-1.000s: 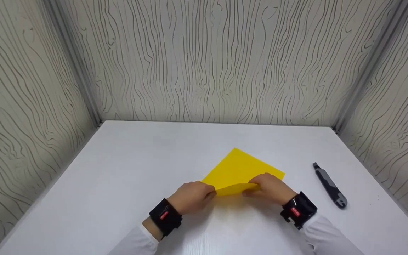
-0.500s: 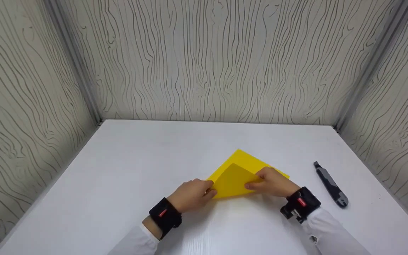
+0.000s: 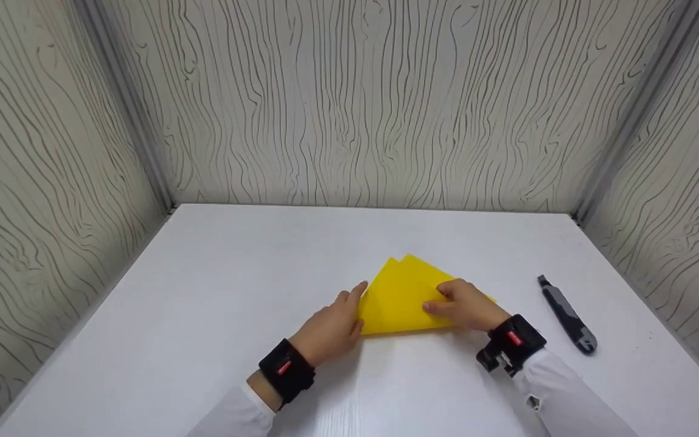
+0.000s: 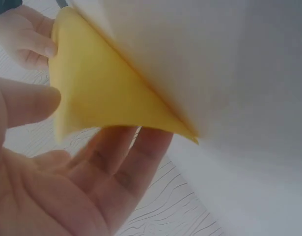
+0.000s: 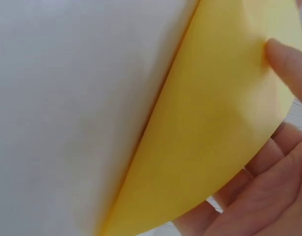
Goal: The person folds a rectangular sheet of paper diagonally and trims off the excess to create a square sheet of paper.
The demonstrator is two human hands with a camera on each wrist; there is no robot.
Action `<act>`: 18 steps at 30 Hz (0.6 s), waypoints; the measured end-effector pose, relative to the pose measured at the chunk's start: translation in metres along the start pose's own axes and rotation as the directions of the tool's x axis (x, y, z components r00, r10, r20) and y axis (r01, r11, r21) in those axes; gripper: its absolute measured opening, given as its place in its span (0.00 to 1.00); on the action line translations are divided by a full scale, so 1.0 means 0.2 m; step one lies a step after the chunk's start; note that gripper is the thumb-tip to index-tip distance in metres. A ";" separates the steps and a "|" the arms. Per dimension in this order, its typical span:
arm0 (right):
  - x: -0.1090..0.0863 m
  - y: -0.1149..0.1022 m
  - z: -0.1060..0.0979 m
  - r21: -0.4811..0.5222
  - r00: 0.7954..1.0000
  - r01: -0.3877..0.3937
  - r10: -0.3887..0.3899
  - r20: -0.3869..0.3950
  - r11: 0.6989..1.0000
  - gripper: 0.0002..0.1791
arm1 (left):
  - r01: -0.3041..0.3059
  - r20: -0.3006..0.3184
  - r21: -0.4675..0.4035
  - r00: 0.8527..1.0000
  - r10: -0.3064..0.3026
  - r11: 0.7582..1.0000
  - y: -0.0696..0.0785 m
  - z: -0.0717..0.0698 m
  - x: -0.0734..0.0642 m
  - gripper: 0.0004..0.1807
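Observation:
A yellow sheet of paper (image 3: pixel 401 300) lies folded over on itself near the middle of the table, its bottom fold curved rather than flat. Its two top corners sit slightly apart. At the sheet's left edge is my left hand (image 3: pixel 328 331), index finger stretched along the edge. In the left wrist view, the fingers (image 4: pixel 146 152) reach behind the paper while the thumb is apart from them at its side. My right hand (image 3: pixel 474 306) pinches the right part of the paper, thumb (image 5: pixel 288 64) on top and the other fingers behind it.
A black and grey utility knife (image 3: pixel 568 315) lies on the white table (image 3: pixel 234 273) to the right of the right hand. Wood-patterned panels (image 3: pixel 349 103) stand behind the table and at both sides.
The paper's near flap has been lifted and folded away from me over the rest of the sheet. My left hand's fingers have straightened from their grip; my right hand has moved slightly up.

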State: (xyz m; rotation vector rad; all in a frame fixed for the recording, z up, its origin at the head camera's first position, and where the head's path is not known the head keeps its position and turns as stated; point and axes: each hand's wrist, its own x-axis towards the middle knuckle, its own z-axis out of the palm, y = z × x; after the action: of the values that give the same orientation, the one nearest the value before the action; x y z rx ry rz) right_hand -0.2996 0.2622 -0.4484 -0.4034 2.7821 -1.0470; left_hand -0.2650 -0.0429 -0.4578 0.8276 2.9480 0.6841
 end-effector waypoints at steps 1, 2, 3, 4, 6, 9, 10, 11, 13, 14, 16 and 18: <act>0.00 0.00 0.00 -0.003 1.000 -0.004 0.004 -0.003 1.000 0.25 | -0.002 -0.009 0.029 1.000 0.002 1.000 0.01 0.01 0.00 0.37; 0.00 -0.01 0.00 -0.009 1.000 -0.004 0.004 -0.004 1.000 0.25 | -0.013 -0.024 0.064 1.000 0.014 0.998 0.01 0.02 0.00 0.36; 0.01 -0.01 0.00 -0.014 1.000 -0.013 0.013 -0.003 1.000 0.24 | -0.026 -0.040 0.114 0.999 0.031 0.993 0.02 0.03 0.00 0.36; 0.01 -0.01 0.00 -0.018 1.000 -0.023 0.023 -0.003 1.000 0.24 | -0.038 -0.053 0.172 0.997 0.048 0.984 0.03 0.04 -0.01 0.34; 0.02 -0.02 0.01 -0.029 0.999 -0.054 0.054 -0.007 0.998 0.22 | -0.062 -0.067 0.299 0.994 0.086 0.952 0.05 0.05 -0.02 0.32; 0.03 -0.02 0.01 -0.054 0.994 -0.105 0.104 -0.021 0.993 0.17 | -0.102 -0.037 0.436 0.991 0.131 0.894 0.10 0.07 -0.03 0.28; 0.03 -0.02 0.02 -0.062 0.993 -0.119 0.117 -0.027 0.991 0.17 | -0.115 -0.017 0.457 0.990 0.138 0.882 0.12 0.07 -0.04 0.27; 0.03 -0.02 0.02 -0.071 0.992 -0.127 0.125 -0.031 0.989 0.18 | -0.128 0.004 0.468 0.990 0.142 0.874 0.13 0.08 -0.05 0.27; 0.04 -0.02 0.02 -0.082 0.991 -0.128 0.126 -0.036 0.988 0.18 | -0.147 0.045 0.475 0.989 0.143 0.868 0.15 0.09 -0.06 0.27; 0.04 -0.02 0.02 -0.081 0.991 -0.128 0.125 -0.037 0.988 0.18 | -0.149 0.063 0.476 0.989 0.135 0.867 0.16 0.10 -0.06 0.28; 0.05 -0.02 0.03 -0.074 0.990 -0.140 0.138 -0.035 0.987 0.18 | -0.147 0.092 0.484 0.989 0.116 0.862 0.17 0.11 -0.07 0.30; 0.06 -0.02 0.03 -0.064 0.988 -0.156 0.154 -0.033 0.986 0.19 | -0.137 0.116 0.489 0.989 0.092 0.861 0.18 0.13 -0.07 0.32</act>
State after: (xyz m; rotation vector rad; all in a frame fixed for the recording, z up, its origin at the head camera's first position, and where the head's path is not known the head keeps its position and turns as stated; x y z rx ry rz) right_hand -0.3086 0.2516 -0.4498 -0.1769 2.8255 -0.9346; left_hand -0.2319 -0.0123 -0.4673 1.0303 3.0432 -0.1370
